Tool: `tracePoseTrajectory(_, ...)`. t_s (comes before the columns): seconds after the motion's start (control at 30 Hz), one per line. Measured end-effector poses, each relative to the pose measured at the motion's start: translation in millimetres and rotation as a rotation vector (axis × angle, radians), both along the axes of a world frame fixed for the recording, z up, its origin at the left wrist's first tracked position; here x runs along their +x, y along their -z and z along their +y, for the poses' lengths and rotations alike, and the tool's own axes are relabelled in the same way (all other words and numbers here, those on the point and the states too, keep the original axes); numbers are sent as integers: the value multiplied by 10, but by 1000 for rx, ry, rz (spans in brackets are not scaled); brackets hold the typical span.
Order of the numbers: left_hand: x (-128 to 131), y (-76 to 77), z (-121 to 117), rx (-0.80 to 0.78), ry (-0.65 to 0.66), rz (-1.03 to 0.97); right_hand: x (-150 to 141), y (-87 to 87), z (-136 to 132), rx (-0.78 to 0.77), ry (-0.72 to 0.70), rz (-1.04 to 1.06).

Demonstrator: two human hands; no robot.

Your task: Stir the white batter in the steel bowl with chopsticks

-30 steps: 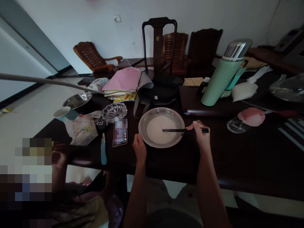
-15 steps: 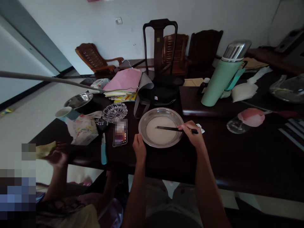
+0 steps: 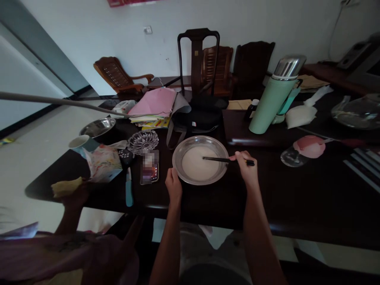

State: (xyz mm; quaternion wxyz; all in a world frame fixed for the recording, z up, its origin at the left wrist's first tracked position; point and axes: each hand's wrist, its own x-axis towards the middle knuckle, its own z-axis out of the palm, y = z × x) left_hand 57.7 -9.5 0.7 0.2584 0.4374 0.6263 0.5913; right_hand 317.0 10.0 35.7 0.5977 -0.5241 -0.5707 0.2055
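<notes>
A wide metal bowl (image 3: 223, 166) holding a milky, off-white liquid (image 3: 196, 166) stands on the dark table in front of me. My left hand (image 3: 173, 184) is closed on its near-left rim. Dark chopsticks (image 3: 218, 159) are gripped in my right hand (image 3: 246, 168), to the right of the bowl. Their tips reach over the middle of the liquid, and their back ends stick out past my fingers. Left of the bowl lie a phone (image 3: 150, 170) and a knife with a turquoise handle (image 3: 129, 192).
A cut-glass dish (image 3: 144, 141), a tissue pack (image 3: 105, 162), a cup (image 3: 84, 144) and another metal bowl (image 3: 97, 127) are at left. A green thermos (image 3: 271, 101) and a pink-lidded jar (image 3: 308, 147) stand at right. Another person's hand (image 3: 75, 196) holds something yellowish at the table's left end.
My right hand has moved slightly right, drawing the chopstick tips right across the liquid. My left hand stays on the rim. The other person's hand with the yellowish thing has shifted right.
</notes>
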Motion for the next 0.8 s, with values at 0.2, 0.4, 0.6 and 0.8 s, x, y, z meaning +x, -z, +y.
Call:
tracePoseTrajectory(0.2,-15,-9,-7,-21,3,5,-14,-7,-7,-22,-130,-50)
tracePoseTrajectory(0.4,-20,4,-1,-19,4,18,6,-15,-15,-46,-42,79)
tracePoseTrajectory(0.6,-8,3,-3,-12,2,16,27,-7,-20,-37,-23,11)
tracePoseTrajectory(0.8,0,-4,7,-21,-2,30,30,9,-15,-81,-110,60)
